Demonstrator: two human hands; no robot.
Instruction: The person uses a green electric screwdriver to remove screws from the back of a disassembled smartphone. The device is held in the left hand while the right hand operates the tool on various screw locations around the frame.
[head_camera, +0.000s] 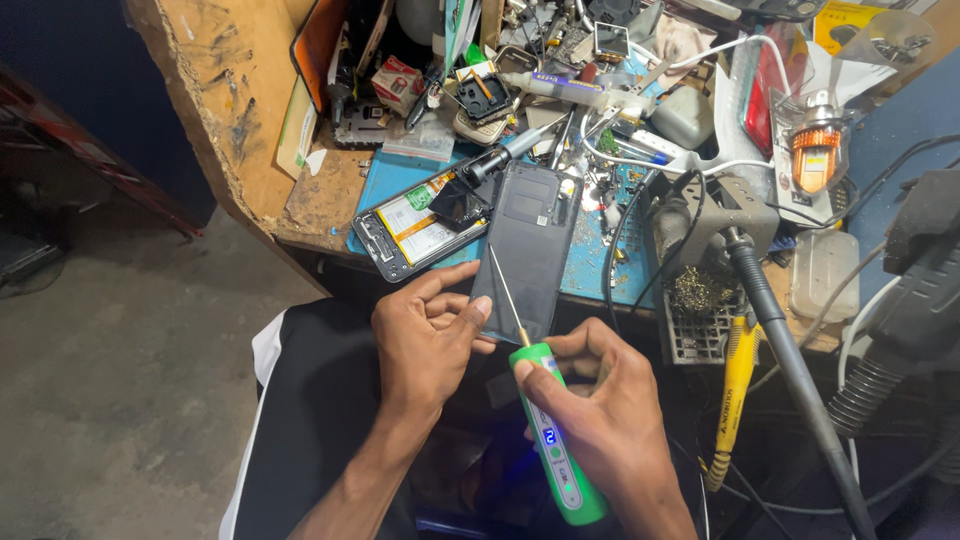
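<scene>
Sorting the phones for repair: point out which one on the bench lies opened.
The opened phone, left of the dark closed phone back, lies beyond the left hand, its battery exposed.
</scene>
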